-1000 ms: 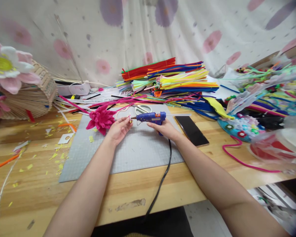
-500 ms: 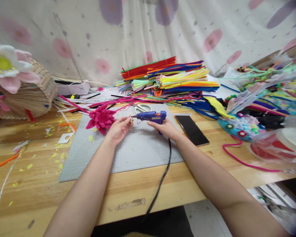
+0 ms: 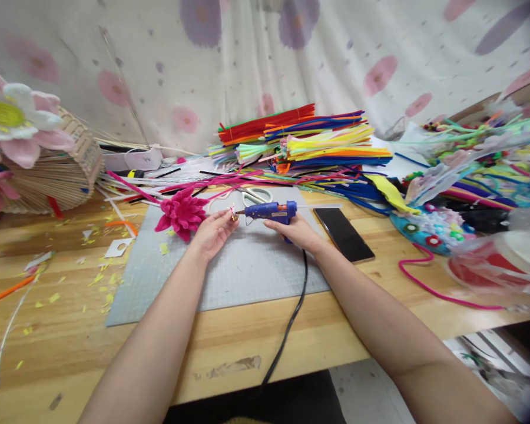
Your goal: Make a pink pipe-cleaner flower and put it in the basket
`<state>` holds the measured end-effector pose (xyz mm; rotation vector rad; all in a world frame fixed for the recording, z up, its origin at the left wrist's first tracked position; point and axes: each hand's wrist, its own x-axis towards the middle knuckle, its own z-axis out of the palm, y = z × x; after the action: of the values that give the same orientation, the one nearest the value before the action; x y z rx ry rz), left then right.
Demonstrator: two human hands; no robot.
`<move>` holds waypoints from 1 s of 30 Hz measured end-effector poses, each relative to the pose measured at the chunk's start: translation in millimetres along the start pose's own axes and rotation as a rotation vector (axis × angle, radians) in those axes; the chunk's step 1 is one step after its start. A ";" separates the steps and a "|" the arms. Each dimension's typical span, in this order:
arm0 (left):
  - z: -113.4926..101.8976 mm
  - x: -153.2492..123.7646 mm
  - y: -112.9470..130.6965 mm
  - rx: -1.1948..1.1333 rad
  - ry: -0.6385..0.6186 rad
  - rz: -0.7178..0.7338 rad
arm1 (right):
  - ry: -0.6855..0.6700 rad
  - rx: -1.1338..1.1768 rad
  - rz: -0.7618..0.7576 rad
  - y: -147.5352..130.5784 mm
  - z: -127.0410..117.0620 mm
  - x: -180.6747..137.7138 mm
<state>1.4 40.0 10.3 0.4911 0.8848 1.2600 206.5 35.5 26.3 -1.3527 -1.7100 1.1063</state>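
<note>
My right hand [image 3: 297, 228] is closed round the handle of a blue hot glue gun [image 3: 267, 211], its nozzle pointing left. A clear glue stick [image 3: 320, 205] juts from the gun's back end. Between the fingertips of my left hand [image 3: 214, 232] is a small white, pink and yellow flower piece [image 3: 234, 212], partly hidden by the fingers. The nozzle tip meets or nearly meets this piece; I cannot tell which. A magenta pipe-cleaner flower [image 3: 182, 213] lies just left of my left hand, on the grey cutting mat [image 3: 247, 282].
White-handled scissors [image 3: 257, 194] lie behind the gun. A black phone [image 3: 343, 234] is right of the mat. Pipe-cleaner bundles [image 3: 331, 144] are stacked at the back. The gun's black cord [image 3: 291, 324] runs over the front edge. Yellow scraps [image 3: 98, 277] litter the left side.
Almost nothing differs. The glue gun and both hands stay in nearly the same place, with only a slight shift of the view.
</note>
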 end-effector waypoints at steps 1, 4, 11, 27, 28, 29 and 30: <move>-0.3 0.1 -0.2 0.004 -0.006 0.000 | 0.001 0.004 -0.002 -0.2 0.3 -0.3; -0.3 -0.1 -0.6 0.016 -0.020 0.000 | 0.004 0.014 -0.006 -1.3 0.6 -1.0; 0.8 -0.6 0.6 -0.004 -0.006 -0.009 | -0.010 -0.010 -0.004 -0.2 -2.0 -0.2; 2.0 -2.0 0.5 0.038 -0.016 -0.021 | 0.026 0.029 -0.006 -2.9 1.2 -0.3; 1.9 -2.0 0.5 0.037 -0.014 -0.023 | 0.021 0.032 -0.011 -3.3 0.9 -0.7; 1.9 -1.9 0.5 0.035 -0.012 -0.023 | 0.017 0.035 -0.013 -3.4 0.5 -0.9; 1.9 -1.9 0.6 0.033 -0.010 -0.023 | 0.011 0.036 -0.014 -3.3 0.0 -1.0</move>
<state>2.4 38.7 12.4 0.5115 0.9016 1.2229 205.4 34.2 29.3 -1.3207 -1.6809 1.1150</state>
